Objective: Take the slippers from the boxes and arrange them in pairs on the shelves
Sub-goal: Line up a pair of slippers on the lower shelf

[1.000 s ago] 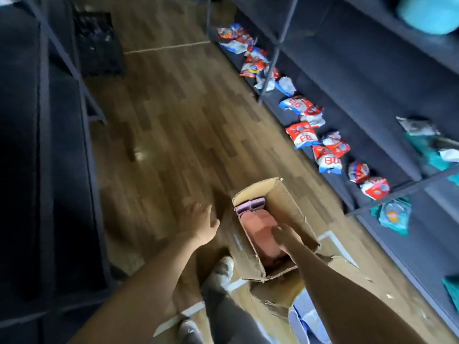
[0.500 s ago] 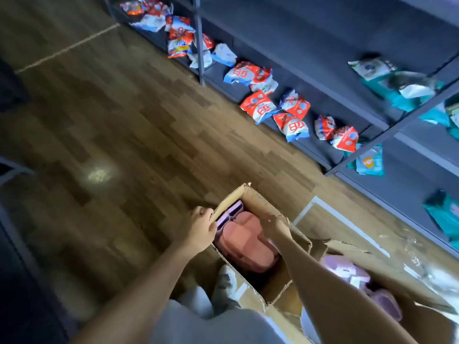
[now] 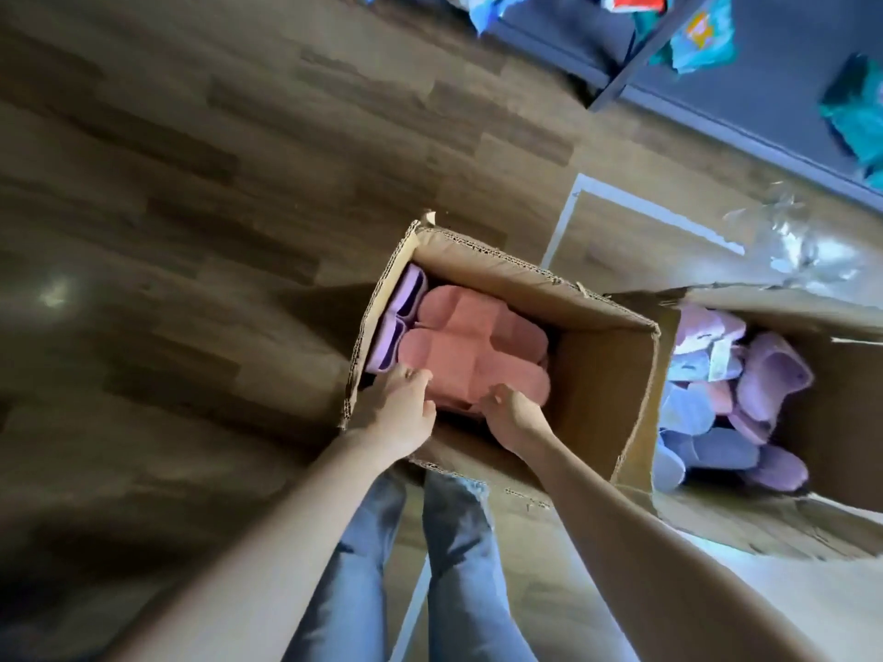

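Cardboard box (image 3: pixel 597 375) stood open on the wooden floor (image 3: pixel 191 231), directly ahead of the person's legs in blue jeans (image 3: pixel 458 566). Inside it the pink slippers (image 3: pixel 468 346) lay stacked flat, filling the left half of the box, while the right half showed bare cardboard. Between them and the box's left wall, purple slippers (image 3: pixel 401 308) stood wedged on edge.

Both arms reached over the near rim. The left hand (image 3: pixel 401 413) had its fingers bent down over the near left end of the pink slippers, gripping them beside the box's near left corner. The right hand (image 3: pixel 513 413) had its fingers curled around the near right end of the same stack, thumb on top.

Just beside the box's right wall, touching it, a second box (image 3: pixel 774 294) lay open and held a loose heap of lilac and pale blue slippers (image 3: pixel 745 398), one with a paper tag. Crumpled clear plastic film (image 3: pixel 802 241) lay on the floor beyond that box, and a white tape line (image 3: pixel 559 226) ran along the floor beyond the first one. At the far right corner of the view a dark shelf (image 3: pixel 764 88) carried blurred teal and red packets (image 3: pixel 702 35), well apart from both boxes.
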